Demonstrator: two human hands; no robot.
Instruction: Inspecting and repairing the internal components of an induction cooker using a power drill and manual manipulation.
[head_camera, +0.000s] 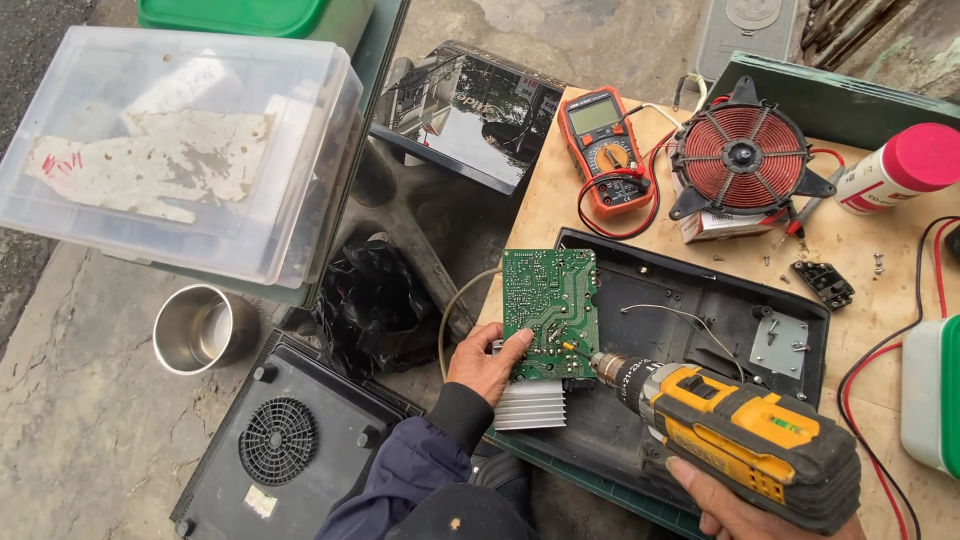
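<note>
Nearest the camera, at five o'clock, the right hand grips the handle of a yellow and black drill, fingers wrapped around it. Its chuck points toward nine o'clock, and the bit tip meets the lower right corner of a green circuit board. At seven o'clock of the board, the left hand holds its lower left edge, thumb on the face and fingers curled underneath. A ribbed aluminium heatsink hangs from the board's lower edge, just under that hand. Board and heatsink sit over the left end of an open black casing, which lies on the wooden bench.

At twelve o'clock of the casing, an orange multimeter lies with its red and black leads looped beside it. At one o'clock sits a copper coil on a black spoked frame. A white spray can with a pink cap lies at two o'clock. Loose screws are scattered near it.

Off the bench, at ten o'clock, stands a clear plastic box. A steel cup lies at nine o'clock. A black cover with a round fan grille lies at seven o'clock.
</note>
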